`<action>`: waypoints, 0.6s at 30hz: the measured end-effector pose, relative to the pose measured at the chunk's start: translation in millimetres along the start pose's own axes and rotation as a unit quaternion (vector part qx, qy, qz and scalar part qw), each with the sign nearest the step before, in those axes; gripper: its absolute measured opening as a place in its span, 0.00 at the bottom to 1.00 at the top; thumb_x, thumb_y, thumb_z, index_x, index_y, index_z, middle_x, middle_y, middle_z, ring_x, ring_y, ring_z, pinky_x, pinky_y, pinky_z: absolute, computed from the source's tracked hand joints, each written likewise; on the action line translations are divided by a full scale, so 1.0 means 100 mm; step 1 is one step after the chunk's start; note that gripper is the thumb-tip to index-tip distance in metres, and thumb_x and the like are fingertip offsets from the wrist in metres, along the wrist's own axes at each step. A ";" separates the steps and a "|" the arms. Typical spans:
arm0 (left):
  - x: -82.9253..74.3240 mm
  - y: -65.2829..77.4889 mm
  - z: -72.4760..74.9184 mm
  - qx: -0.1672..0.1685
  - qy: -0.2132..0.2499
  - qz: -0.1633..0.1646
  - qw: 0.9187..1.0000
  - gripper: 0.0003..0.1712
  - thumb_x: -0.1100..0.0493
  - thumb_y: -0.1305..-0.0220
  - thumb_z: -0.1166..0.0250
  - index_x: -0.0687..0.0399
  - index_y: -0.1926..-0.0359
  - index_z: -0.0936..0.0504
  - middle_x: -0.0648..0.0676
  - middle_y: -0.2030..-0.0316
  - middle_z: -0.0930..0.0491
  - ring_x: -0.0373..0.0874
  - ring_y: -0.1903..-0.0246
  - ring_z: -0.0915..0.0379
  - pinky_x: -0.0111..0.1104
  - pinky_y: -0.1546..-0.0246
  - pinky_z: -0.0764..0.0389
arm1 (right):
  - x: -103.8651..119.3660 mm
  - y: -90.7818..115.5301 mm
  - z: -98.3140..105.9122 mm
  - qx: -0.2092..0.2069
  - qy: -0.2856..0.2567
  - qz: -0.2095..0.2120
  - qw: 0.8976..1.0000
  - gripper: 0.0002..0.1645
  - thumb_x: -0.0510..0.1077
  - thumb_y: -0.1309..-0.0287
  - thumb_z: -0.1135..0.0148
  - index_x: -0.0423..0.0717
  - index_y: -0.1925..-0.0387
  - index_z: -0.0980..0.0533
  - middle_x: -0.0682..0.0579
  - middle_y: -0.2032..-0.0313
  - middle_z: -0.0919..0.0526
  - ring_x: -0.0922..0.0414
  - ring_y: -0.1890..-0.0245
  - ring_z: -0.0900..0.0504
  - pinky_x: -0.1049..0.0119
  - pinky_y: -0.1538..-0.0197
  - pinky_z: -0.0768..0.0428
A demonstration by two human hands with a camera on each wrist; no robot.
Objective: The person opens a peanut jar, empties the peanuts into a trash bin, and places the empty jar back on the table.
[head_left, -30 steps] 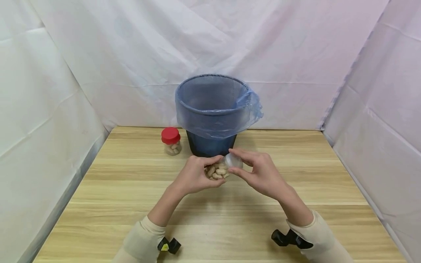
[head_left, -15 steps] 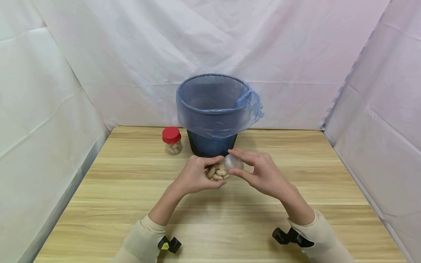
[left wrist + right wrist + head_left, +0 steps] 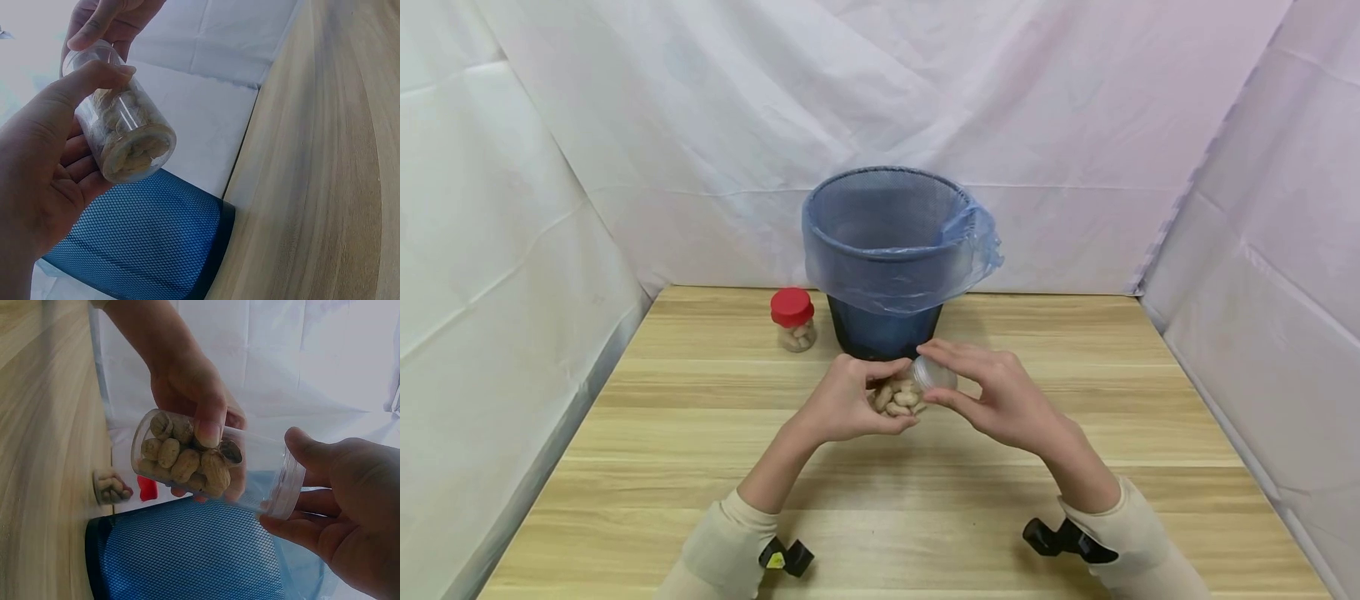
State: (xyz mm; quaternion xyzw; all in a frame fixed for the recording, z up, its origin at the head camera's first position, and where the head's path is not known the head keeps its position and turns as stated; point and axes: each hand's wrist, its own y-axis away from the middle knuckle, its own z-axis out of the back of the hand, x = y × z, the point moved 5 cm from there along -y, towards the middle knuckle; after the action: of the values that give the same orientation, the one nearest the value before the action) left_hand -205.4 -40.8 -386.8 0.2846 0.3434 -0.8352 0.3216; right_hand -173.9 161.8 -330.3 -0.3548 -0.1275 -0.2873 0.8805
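My left hand (image 3: 850,404) grips the body of a clear jar (image 3: 250,478), thumb on one side and fingers round the other. Several peanuts in their shells (image 3: 184,465) lie in the jar's base half. At the other end, my right hand (image 3: 1000,396) holds the clear lid (image 3: 934,374) between thumb and fingers. The lid sits on the jar's mouth. In the left wrist view the jar's round base (image 3: 139,153) faces the camera, with the right hand (image 3: 119,19) at its far end. The jar is tilted and held above the table, in front of the bin.
A blue mesh bin (image 3: 883,329) lined with a translucent blue bag (image 3: 887,283) stands at the back of the wooden table (image 3: 700,417). Left of it stands a second jar (image 3: 797,337) of peanuts with a red lid (image 3: 792,307). White cloth (image 3: 880,92) hangs behind and on both sides.
The right hand's fingertips have shifted slightly leftward over the clear lid. The left hand keeps its grip on the jar, nearly still.
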 end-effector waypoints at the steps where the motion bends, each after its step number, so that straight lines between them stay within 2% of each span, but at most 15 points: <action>1: 0.00 0.00 0.00 0.001 0.003 -0.002 1.000 0.39 0.52 0.51 0.12 0.58 0.38 0.12 0.54 0.48 0.08 0.34 0.60 0.14 0.28 0.54 0.12 | 0.00 0.00 0.00 0.001 0.000 0.004 1.000 0.33 0.39 0.41 0.20 0.41 0.34 0.18 0.37 0.37 0.14 0.40 0.37 0.14 0.43 0.40 0.13; 10: -0.01 0.02 0.00 0.013 0.030 -0.016 0.999 0.39 0.53 0.52 0.12 0.59 0.37 0.12 0.54 0.47 0.09 0.33 0.58 0.14 0.29 0.54 0.12 | 0.05 0.01 0.00 0.008 -0.014 0.043 0.999 0.31 0.37 0.41 0.21 0.39 0.36 0.17 0.37 0.38 0.13 0.40 0.39 0.13 0.45 0.43 0.12; 13: -0.01 0.02 0.00 0.023 0.046 -0.011 0.999 0.39 0.54 0.51 0.13 0.60 0.37 0.13 0.54 0.48 0.08 0.33 0.59 0.15 0.29 0.55 0.12 | 0.07 0.02 0.01 0.010 -0.016 0.051 0.998 0.30 0.37 0.41 0.21 0.39 0.36 0.17 0.39 0.38 0.13 0.41 0.39 0.12 0.53 0.42 0.11; 18: -0.03 0.03 -0.01 0.047 0.078 -0.006 0.996 0.37 0.55 0.51 0.13 0.56 0.37 0.12 0.48 0.55 0.08 0.33 0.64 0.19 0.29 0.58 0.12 | 0.12 0.02 0.03 0.010 -0.026 0.075 0.997 0.28 0.40 0.37 0.23 0.38 0.36 0.17 0.40 0.39 0.12 0.43 0.42 0.10 0.66 0.42 0.13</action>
State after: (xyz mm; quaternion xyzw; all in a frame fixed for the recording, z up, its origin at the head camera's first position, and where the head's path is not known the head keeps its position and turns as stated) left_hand -201.2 -40.7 -386.3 0.3612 0.3296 -0.8278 0.2750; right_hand -162.6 160.2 -324.2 -0.3620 -0.1266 -0.2100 0.8994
